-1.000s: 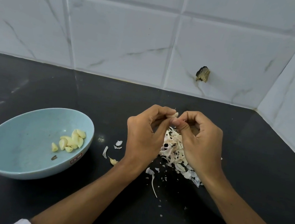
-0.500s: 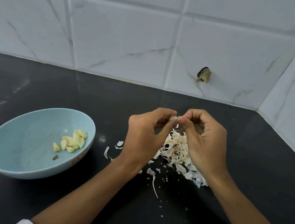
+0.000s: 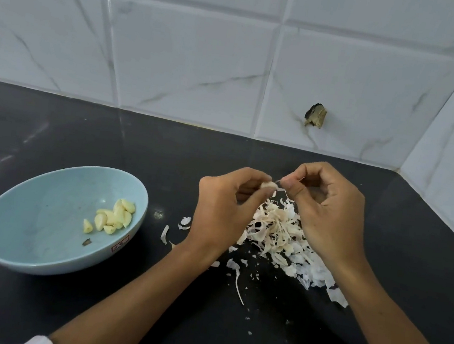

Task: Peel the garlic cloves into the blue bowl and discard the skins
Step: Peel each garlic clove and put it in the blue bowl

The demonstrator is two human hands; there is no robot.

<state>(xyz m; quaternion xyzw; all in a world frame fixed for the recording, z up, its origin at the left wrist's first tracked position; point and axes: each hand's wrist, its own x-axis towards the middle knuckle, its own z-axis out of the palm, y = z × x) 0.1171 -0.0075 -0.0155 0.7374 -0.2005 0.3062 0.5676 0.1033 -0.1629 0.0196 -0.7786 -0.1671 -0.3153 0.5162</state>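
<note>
Hands close together above the skin pile point(image 3: 278, 232): left hand point(image 3: 221, 211) grips a garlic clove point(image 3: 268, 185); right hand point(image 3: 329, 213) pinches its skin. Peeled cloves point(image 3: 111, 216) lie in the blue bowl point(image 3: 26, 233).

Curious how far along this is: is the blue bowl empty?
No, a small heap of peeled garlic cloves lies inside the blue bowl.

You have soft, even light. The white wall tiles point(image 3: 190, 61) are bright, with a small glare in the upper left of the frame; the dark bench point(image 3: 62, 128) carries pale reflections at left. The blue bowl point(image 3: 66, 263) is evenly lit. Tile lines bend near the edges.
</note>
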